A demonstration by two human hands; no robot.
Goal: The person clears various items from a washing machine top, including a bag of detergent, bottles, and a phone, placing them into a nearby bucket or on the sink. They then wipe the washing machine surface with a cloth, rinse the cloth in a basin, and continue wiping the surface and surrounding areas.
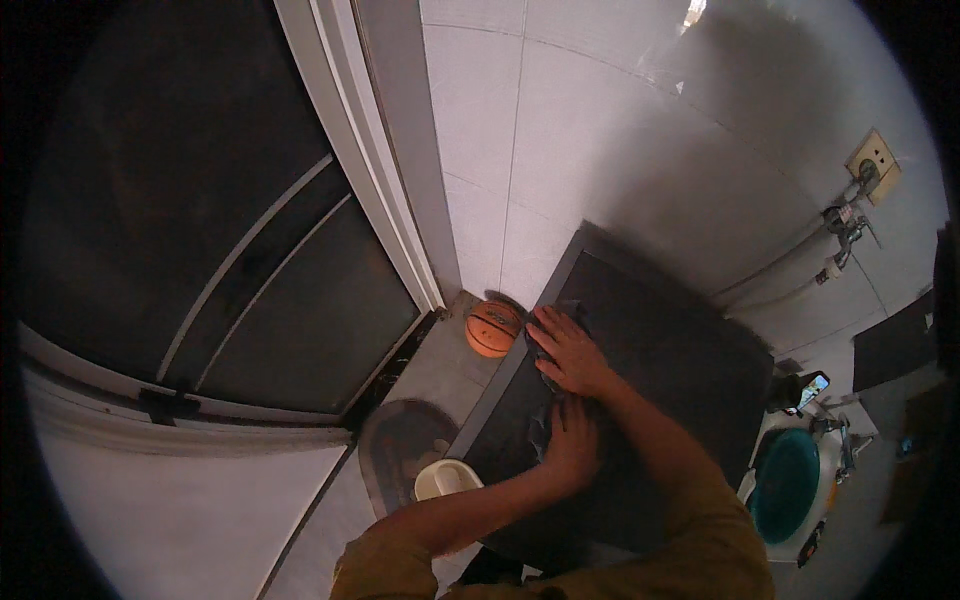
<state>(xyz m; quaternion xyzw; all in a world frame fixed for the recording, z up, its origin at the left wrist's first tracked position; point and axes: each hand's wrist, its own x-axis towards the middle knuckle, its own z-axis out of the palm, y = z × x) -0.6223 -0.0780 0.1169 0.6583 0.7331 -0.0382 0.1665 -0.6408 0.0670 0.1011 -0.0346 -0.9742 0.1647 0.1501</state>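
Note:
A dark flat top (645, 315) with a grey border lies before me, part of a boxy unit standing against the wall. On it, near the border, is a crumpled dark cloth (537, 435), mostly covered by my hands. My right hand (568, 351) presses on the cloth's far part, palm down, fingers spread toward the border. Nearer to me, my left hand (574, 442) rests on the cloth's near part with its fingers bent down. The cloth's full outline blends into the dark surface.
Beyond the border a basketball (493, 330) sits on the floor. A cream plastic container (448, 478) and an oval mat (390, 435) are at left, near a dark-panelled door (247, 225). At right are a teal basin (786, 486), a lit phone (811, 391), a tap with hoses (846, 232) and a socket (874, 161).

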